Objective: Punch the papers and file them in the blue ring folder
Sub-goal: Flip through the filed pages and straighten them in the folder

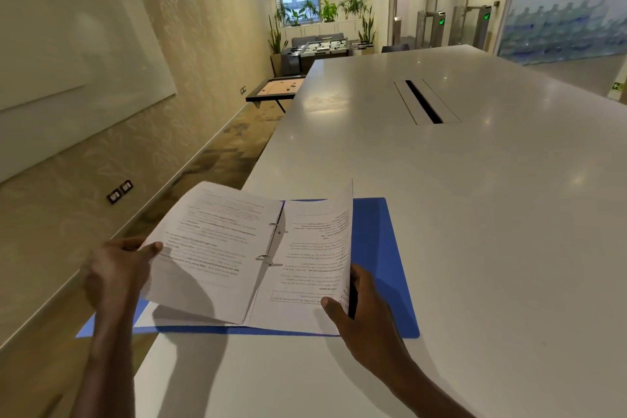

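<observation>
We have the open blue plastic ring folder [380, 248] at the near left table edge. Our left hand [115, 271] pinches the left printed paper stack [210, 248]; our right hand [359, 312] pinches the right sheets [315, 248]. Paper seems light and floppy; grip its outer edges.
</observation>
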The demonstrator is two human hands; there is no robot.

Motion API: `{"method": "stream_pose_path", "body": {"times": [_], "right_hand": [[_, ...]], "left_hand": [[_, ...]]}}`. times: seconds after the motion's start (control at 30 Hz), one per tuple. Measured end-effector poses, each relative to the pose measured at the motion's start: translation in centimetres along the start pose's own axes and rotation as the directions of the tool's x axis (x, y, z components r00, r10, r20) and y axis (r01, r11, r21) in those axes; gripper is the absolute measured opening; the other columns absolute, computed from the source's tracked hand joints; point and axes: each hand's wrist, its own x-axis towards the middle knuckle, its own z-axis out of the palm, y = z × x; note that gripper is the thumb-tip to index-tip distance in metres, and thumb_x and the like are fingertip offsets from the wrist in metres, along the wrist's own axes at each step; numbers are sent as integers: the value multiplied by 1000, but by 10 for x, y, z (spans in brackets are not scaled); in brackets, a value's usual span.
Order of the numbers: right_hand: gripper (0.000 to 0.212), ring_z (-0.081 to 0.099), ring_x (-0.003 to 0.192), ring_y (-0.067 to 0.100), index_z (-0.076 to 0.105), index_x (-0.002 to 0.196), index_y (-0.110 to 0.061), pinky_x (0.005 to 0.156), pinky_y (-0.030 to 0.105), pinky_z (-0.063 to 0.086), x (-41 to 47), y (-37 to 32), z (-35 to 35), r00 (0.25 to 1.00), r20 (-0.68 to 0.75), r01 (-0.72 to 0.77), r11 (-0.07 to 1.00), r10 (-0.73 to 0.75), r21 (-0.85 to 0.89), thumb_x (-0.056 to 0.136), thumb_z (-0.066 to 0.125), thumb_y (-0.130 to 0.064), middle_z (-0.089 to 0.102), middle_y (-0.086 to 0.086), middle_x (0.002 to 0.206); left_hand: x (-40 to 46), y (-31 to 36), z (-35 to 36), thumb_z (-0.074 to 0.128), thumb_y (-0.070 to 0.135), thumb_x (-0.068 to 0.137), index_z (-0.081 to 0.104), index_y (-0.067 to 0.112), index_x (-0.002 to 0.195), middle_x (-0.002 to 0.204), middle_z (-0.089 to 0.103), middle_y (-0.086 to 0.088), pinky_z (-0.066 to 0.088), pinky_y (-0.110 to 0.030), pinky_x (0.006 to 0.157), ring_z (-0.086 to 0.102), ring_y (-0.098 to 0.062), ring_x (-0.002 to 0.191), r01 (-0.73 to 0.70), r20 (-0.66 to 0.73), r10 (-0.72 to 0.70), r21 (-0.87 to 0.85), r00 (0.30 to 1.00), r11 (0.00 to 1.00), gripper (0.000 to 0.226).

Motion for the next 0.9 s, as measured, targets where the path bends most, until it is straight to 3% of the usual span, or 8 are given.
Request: {"method": "stream_pose_path", "body": {"times": [0.13,0.37,0.43,0.53,0.67,0.77,0.9], "right_hand": [[51,58,102,2,35,126,-32,73,7,50,-1,-1,-1,1000,-1,0,1000,0,-13,86,65,-39,50,-23,121],[55,57,102,0,34,130,-31,69,3,48,-1,-1,-1,1000,-1,20,999,-20,-31,86,65,-39,50,-23,121],[56,57,105,2,33,131,-31,73,6,49,0,0,0,1000,-2,18,999,-18,-31,86,65,-40,51,-21,124],[56,56,107,4,33,131,-32,76,9,49,0,0,1,1000,-6,10,999,-11,-49,86,65,-41,51,-19,126],[55,57,108,5,34,131,-30,80,12,50,-1,0,1,1000,-13,12,998,-13,-56,86,65,-40,50,-18,127],[53,57,104,5,33,128,-31,75,11,51,0,0,1,1000,-16,23,997,-24,-74,86,65,-39,50,-19,123],[51,59,102,7,33,127,-33,73,10,51,1,3,4,999,-28,19,995,-21,-97,87,64,-38,53,-17,122]], "left_hand": [[10,-22,16,82,32,73,75,16,98,82,69,-16,55,-46,72,63,-39,74,83,6,-84,71,996,994,30],[6,-26,33,78,40,75,71,13,108,101,70,-17,49,-39,71,64,-41,86,9,14,-13,254,1000,967,44],[4,-16,36,77,43,76,73,15,100,98,70,-16,50,-42,74,64,-40,87,-2,34,-5,203,999,979,37],[-4,3,40,78,39,77,67,18,73,80,69,-9,54,-43,78,65,-34,78,-49,131,41,57,991,997,24],[-41,34,43,82,38,73,74,15,98,92,73,-5,52,-37,77,67,-25,81,-101,194,134,-169,972,980,35],[-74,57,48,83,33,73,75,14,98,88,73,1,52,-32,79,66,-16,81,-155,262,222,-255,939,954,33],[-120,81,60,80,30,76,74,20,95,76,71,9,48,-18,66,66,-2,71,-152,422,299,-347,856,926,23]]}}
